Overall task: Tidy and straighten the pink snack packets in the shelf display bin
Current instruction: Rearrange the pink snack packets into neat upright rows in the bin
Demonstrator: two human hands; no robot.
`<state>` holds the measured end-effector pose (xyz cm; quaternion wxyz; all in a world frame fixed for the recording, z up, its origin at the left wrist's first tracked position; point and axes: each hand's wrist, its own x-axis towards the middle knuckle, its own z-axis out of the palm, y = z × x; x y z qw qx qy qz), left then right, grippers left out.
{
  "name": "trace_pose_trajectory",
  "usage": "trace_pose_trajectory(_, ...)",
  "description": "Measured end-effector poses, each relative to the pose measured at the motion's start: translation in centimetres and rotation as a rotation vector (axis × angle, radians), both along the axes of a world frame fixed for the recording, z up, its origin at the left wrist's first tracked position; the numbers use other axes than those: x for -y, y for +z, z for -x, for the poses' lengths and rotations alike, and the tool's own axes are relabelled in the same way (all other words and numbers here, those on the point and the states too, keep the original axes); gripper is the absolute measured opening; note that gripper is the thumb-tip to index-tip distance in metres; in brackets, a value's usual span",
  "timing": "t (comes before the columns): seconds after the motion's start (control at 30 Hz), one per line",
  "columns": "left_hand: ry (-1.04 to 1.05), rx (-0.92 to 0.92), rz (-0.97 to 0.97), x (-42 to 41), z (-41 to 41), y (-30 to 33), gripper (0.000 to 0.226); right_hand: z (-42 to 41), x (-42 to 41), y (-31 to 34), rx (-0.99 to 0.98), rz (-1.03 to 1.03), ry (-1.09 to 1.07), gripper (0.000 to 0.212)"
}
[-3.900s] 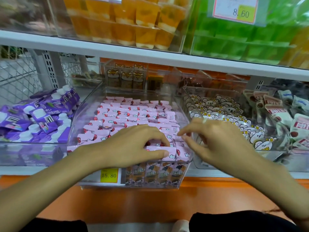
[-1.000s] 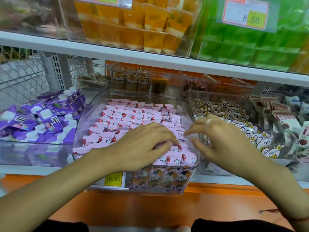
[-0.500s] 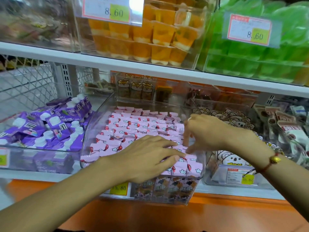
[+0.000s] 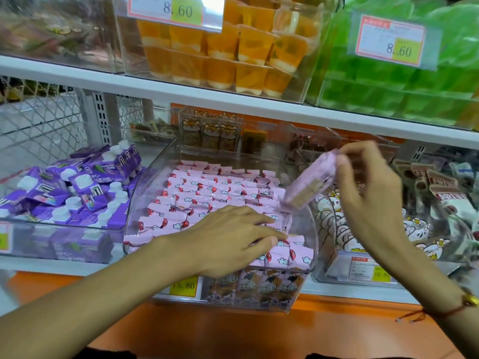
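White metal shelf board (image 4: pixel 181 95) spans the frame, flat edged, upper tier above it carrying clear rigid boxes: glossy orange jelly cups (image 4: pixel 233 53) stacked in rows, translucent green jelly packs (image 4: pixel 404 81) to the right, each box with a paper price tag. Lower tier, centre: the display bin (image 4: pixel 309 230), clear hard acrylic with a curved front wall and rounded corners, tilted toward the viewer. Inside it, pink snack packets (image 4: pixel 207 187), small soft crinkly foil pillows with red and white cloud print, laid in overlapping rows across the bin; the front row stands upright against the front wall, brown printed faces showing through the plastic. Left neighbour bin holds purple pouches (image 4: pixel 77 185), shiny film with round white screw caps, heaped loosely. Right neighbour bin holds white cartoon-print packets (image 4: pixel 334 229), partly behind the arm. Orange smooth ledge (image 4: pixel 259 332) runs below the shelf front. Left hand (image 4: pixel 228 239) lies palm down on the front right packets in the bin, fingers straight and slightly spread, pressing flat, gripping nothing. Right hand (image 4: pixel 368 193) is raised above the bin's right rim, thumb and fingertips pinching one lifted packet (image 4: pixel 311 183) by its upper end; it hangs tilted, blurred, pink with a tan panel. Red cord bracelet (image 4: pixel 448 309) with a gold bead on the right wrist. Yellow price label (image 4: pixel 184 286) on the bin front reads 15.80.
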<state>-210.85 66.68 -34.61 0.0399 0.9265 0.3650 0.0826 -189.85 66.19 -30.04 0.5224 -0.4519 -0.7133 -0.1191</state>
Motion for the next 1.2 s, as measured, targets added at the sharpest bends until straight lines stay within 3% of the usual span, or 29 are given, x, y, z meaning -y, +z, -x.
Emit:
trace_pose_trajectory(0.1, 0.053, 0.186, 0.058, 0.5, 0.0, 0.4, 0.045, -0.2, 0.6, 0.7, -0.29, -0.071, 0.033, 0.008)
trace_pose_trajectory(0.23, 0.264, 0.72, 0.241, 0.8, -0.4, 1.8, 0.049, 0.3, 1.0, 0.2, -0.512, 0.159, 0.15, 0.011)
trace_pose_trajectory(0.33, 0.197, 0.772, 0.405, 1.1, -1.0, 2.0, 0.057, 1.3, 1.2, -0.3, -0.604, 0.354, 0.265, 0.015)
trace_pose_trajectory(0.43, 0.167, 0.773, 0.364, 1.2, -1.3, 1.8, 0.029, 1.8, 1.2, -0.3, -0.625, 0.455, 0.339, 0.017)
trace_pose_trajectory(0.5, 0.207, 0.905, 0.435, 1.0, -1.3, 1.9, 0.019, 1.6, 1.3, -0.3, -0.518, 0.436, 0.309, 0.013)
trace_pose_trajectory(0.53, 0.253, 0.965, 0.485, 0.8, -1.3, 2.0, 0.016, 1.4, 1.5, -0.4, -0.362, 0.382, 0.243, 0.016)
trace_pose_trajectory(0.67, 0.365, 1.041, 0.638, 0.6, -0.9, 2.4, 0.04, 1.4, 2.1, -1.4, 0.433, 0.174, 0.05, 0.064)
trace_pose_trajectory(0.77, 0.347, 1.025, 0.669, 0.7, -1.3, 2.4, 0.038, 1.8, 2.2, -1.8, 0.56, 0.14, 0.005, 0.054)
trace_pose_trajectory(0.87, 0.333, 1.099, 0.762, 0.3, -1.6, 2.7, 0.051, 1.6, 2.5, -1.3, 0.473, 0.114, 0.009, 0.04)
trace_pose_trajectory(0.9, 0.325, 1.13, 0.781, 0.2, -1.5, 2.9, 0.052, 1.5, 2.6, -1.2, 0.381, 0.134, 0.027, 0.036)
trace_pose_trajectory(0.97, 0.289, 1.105, 0.684, 0.1, -1.4, 2.7, 0.049, 1.3, 2.5, -0.8, 0.019, 0.262, 0.13, 0.024)
trace_pose_trajectory(1.07, 0.241, 0.831, 0.387, 0.4, -1.3, 1.6, 0.023, 1.0, 1.9, -0.4, -0.546, 0.477, 0.353, 0.009)
trace_pose_trajectory(1.13, 0.213, 0.62, 0.228, 0.5, -1.6, 1.1, 0.019, 0.7, 1.7, -0.6, -0.67, 0.517, 0.396, 0.022)
trace_pose_trajectory(1.2, 0.217, 0.526, 0.136, 0.4, -1.9, 0.8, 0.022, 0.6, 1.6, -0.8, -0.665, 0.498, 0.379, 0.029)
